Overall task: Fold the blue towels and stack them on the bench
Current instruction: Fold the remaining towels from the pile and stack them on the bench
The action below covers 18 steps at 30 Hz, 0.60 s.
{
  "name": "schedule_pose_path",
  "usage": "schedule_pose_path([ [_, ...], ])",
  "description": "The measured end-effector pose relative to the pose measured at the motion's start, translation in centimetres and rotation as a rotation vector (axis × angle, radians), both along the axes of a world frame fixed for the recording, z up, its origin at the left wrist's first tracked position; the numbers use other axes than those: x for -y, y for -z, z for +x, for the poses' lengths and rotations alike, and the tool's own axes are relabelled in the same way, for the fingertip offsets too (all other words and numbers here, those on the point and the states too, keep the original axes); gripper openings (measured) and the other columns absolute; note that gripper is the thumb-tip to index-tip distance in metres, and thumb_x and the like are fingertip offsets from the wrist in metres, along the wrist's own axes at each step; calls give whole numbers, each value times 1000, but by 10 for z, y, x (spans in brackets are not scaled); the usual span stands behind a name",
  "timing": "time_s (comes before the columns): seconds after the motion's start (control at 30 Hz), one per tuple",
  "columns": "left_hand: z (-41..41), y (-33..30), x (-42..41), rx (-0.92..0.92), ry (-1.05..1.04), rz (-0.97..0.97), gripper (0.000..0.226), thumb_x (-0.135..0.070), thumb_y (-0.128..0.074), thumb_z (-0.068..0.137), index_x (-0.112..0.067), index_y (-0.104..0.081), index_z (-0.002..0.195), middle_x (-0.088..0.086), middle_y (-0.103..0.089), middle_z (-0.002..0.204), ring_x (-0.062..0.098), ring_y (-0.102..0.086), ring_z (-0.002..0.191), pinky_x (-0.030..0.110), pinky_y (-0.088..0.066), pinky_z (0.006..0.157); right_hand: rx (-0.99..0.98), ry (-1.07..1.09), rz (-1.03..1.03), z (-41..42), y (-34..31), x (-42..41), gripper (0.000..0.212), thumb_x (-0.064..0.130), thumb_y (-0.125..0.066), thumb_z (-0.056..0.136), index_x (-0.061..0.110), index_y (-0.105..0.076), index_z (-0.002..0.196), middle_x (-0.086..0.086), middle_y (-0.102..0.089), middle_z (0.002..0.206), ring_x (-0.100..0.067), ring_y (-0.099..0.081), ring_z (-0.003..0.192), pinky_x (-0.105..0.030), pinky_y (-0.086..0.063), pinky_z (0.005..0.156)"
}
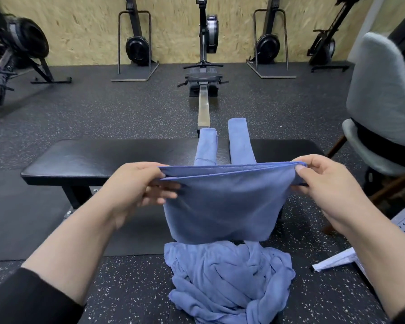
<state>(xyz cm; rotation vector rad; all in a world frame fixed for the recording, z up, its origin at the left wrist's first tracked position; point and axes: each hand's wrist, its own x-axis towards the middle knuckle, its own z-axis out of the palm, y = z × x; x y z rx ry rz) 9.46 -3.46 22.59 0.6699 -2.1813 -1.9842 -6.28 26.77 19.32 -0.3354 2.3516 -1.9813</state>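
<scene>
While both hands, left (140, 183) and right (323, 181), pinch the doubled blue cloth towel (222, 206), uneven tension could misalign its layered edges.

Near ends of the two folded towels (220, 148) on the bench (80, 160) are hidden behind the held towel (222, 204). The crumpled towel pile (229, 284) is cut off by the bottom edge. The left hand (136, 183) fingertips are blurred. The grey chair (381, 101) is cropped at the right edge.
</scene>
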Motion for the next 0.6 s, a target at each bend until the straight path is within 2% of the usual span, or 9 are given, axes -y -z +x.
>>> schedule_pose_path([
  [0.03, 2, -1, 2, -18, 38, 32, 37, 1, -43, 95, -11, -75, 107, 15, -77, 101, 27, -76, 86, 36, -56, 77, -3, 10, 0, 1, -1, -1, 25, 6, -52, 103, 17, -72, 92, -4, -75, 89, -14, -68, 84, -39, -58, 81],
  [0.1, 6, 1, 7, -31, 130, -88, 31, 2, -54, 95, -14, -74, 113, 10, -77, 109, 23, -73, 102, 40, -57, 89, -3, 28, -24, 3, -4, -4, 25, 6, -52, 102, 16, -72, 91, -7, -76, 92, -16, -69, 85, -39, -58, 81],
  [0.17, 8, 5, 7, -3, 146, -282, 29, 0, -67, 90, -18, -76, 110, 6, -78, 103, 18, -73, 97, 33, -56, 87, -8, 37, -5, 5, -5, -8, 25, 5, -53, 101, 16, -73, 90, -10, -76, 93, -18, -70, 85, -38, -58, 81],
  [0.2, 9, 7, 6, 6, 134, -329, 26, -1, -67, 90, -18, -77, 107, 5, -79, 98, 17, -73, 90, 32, -54, 83, -10, 42, 9, 6, -5, -10, 25, 5, -53, 101, 16, -73, 90, -10, -76, 94, -18, -70, 86, -39, -58, 82],
  [0.3, 9, 10, 3, -13, 74, -309, 15, -12, -60, 99, -14, -75, 98, 6, -79, 89, 17, -72, 70, 29, -44, 64, -15, 68, 65, 7, -2, -15, 23, 6, -55, 100, 16, -73, 90, -10, -76, 94, -20, -69, 86, -43, -60, 86],
  [0.4, 10, 11, 4, -50, 64, -373, 27, -24, -58, 102, -12, -66, 80, 6, -74, 72, 18, -60, 57, 25, -41, 53, 7, 81, 93, 8, 0, -18, 22, 6, -55, 99, 15, -73, 90, -11, -76, 94, -19, -68, 85, -45, -61, 86],
  [0.47, 10, 14, 6, -63, 34, -519, 42, -31, -59, 101, -11, -51, 66, 4, -54, 56, 17, -44, 52, 29, -34, 55, 17, 79, 110, 9, 0, -19, 22, 7, -55, 99, 16, -73, 90, -10, -76, 93, -19, -68, 84, -45, -61, 86],
  [0.5, 9, 15, 7, -65, 22, -585, 45, -34, -59, 101, -9, -46, 66, 3, -46, 57, 15, -38, 54, 31, -31, 57, 20, 74, 126, 10, 0, -19, 22, 7, -54, 99, 16, -73, 90, -9, -76, 92, -18, -68, 84, -45, -61, 86],
  [0.6, 4, 18, 9, -120, -20, -674, 45, -38, -58, 100, -2, -51, 74, 5, -49, 70, 12, -44, 64, 35, -42, 68, 16, 61, 222, 8, 1, -21, 23, 8, -53, 98, 17, -73, 91, -7, -75, 91, -18, -67, 82, -49, -62, 83],
])
